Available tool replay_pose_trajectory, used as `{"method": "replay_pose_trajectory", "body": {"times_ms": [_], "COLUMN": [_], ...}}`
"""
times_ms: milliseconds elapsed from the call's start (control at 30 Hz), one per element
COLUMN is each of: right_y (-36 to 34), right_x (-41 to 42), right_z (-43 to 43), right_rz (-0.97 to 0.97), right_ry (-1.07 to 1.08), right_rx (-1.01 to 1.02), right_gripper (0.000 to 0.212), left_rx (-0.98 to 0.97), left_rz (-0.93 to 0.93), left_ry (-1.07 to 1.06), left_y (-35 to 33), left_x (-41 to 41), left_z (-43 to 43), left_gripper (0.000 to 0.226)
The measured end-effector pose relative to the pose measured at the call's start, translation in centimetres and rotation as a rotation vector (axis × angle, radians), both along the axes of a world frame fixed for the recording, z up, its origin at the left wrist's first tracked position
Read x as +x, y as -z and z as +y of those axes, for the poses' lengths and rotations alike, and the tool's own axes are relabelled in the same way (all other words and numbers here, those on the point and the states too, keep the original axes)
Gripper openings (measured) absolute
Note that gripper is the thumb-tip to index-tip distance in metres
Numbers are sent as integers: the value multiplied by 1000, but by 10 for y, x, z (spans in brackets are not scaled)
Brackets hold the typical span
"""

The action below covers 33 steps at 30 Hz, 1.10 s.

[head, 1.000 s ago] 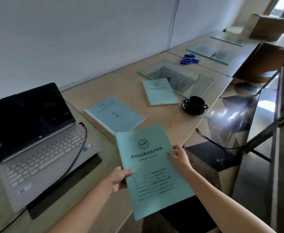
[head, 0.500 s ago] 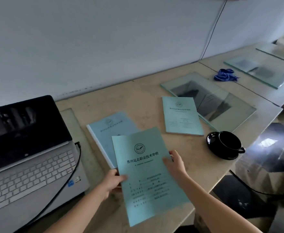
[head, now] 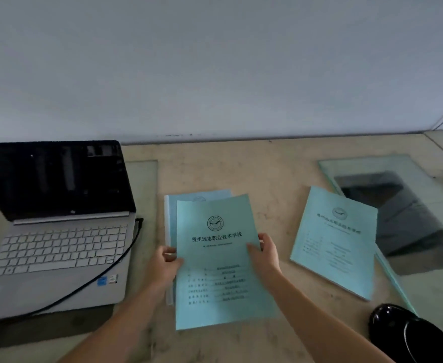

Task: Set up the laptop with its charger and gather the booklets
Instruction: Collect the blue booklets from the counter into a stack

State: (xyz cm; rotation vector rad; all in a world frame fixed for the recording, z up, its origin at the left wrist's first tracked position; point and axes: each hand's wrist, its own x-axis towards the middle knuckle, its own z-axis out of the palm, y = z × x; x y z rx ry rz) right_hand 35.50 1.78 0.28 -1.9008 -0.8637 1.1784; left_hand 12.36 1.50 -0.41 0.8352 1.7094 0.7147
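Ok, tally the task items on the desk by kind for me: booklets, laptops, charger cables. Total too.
Booklets: 3 (held booklet, booklet under it, right booklet)
Laptop: 1
Charger cable: 1
Total: 5

Noted two forearms, both bare up to the frame edge. Logged left forearm [head: 128, 320] at 7 o'clock, right forearm [head: 320, 318] at 5 o'clock. Found left hand [head: 162, 264] and right hand [head: 266, 255] likewise uncovered. Saw motion blur on fingers [head: 253, 248]; could not resolve nails.
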Motion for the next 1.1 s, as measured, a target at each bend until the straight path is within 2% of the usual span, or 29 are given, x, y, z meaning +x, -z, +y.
{"method": "replay_pose_trajectory", "body": {"times_ms": [233, 533, 900, 1100], "right_y": [4, 25, 25, 29], "right_x": [-1, -18, -21, -23], "right_z": [56, 72, 63, 62], "right_rz": [-10, -71, -263, -315], "right_ry": [-126, -126, -203, -244], "right_rx": [-3, -60, -90, -128], "right_gripper": [12, 11, 39, 43], "left_rx": [96, 96, 156, 192], "left_rz": [59, 191, 271, 329], "left_ry": [-150, -151, -71, -60], "left_y": [-1, 26, 32, 35], "left_x": [8, -7, -13, -13], "left_z": [24, 47, 40, 41], "left_gripper": [23, 21, 19, 22]}}
